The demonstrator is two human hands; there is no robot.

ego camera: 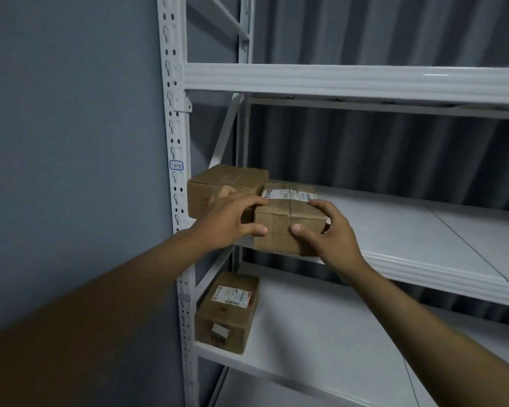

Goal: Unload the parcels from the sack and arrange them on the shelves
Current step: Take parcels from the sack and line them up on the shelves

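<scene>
A brown cardboard parcel (288, 218) with a white label on top sits at the front edge of the middle shelf (423, 268). My left hand (229, 218) grips its left end, thumb on the front face and fingers over the top. My right hand (332, 230) grips its right end the same way. A second, taller parcel (218, 183) stands just behind and to the left, against the upright. A third labelled parcel (229, 309) lies on the lower shelf (321, 342). The sack is out of view.
The white metal rack has a perforated left upright (174, 142) and an upper shelf beam (335, 80). A grey wall is on the left and a dark pleated curtain hangs behind. The middle and lower shelves stretch away to the right of the parcels.
</scene>
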